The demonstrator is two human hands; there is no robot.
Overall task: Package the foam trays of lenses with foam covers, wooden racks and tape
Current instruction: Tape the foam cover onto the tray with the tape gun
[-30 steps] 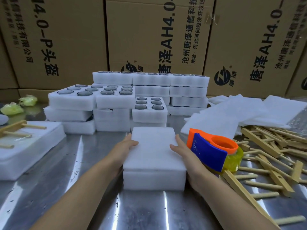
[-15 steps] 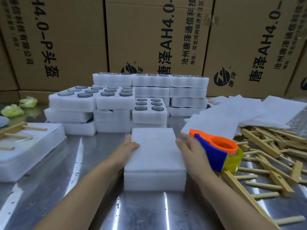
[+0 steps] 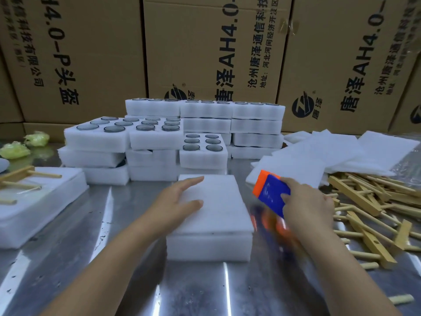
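Note:
A white foam tray topped by a foam cover (image 3: 218, 206) sits on the metal table (image 3: 68, 258) in front of me. My left hand (image 3: 180, 201) lies flat on the cover's left part, fingers straight. My right hand (image 3: 305, 206) grips the orange and blue tape dispenser (image 3: 271, 192), lifted just right of the tray and blurred by motion. Behind stand stacks of foam trays with dark round lenses (image 3: 145, 135). Wooden racks (image 3: 373, 206) lie heaped on the right. Loose foam covers (image 3: 323, 153) are spread at the back right.
Large cardboard boxes (image 3: 205, 49) wall off the back. On the left, a wrapped foam package with a wooden rack (image 3: 29, 192) on top lies near the table edge. Yellow-green crumpled bits (image 3: 25, 144) sit at the far left.
My right hand left the tray's right side, took hold of the tape dispenser and lifted it toward the tray. My left hand slid from the tray's left edge onto the cover.

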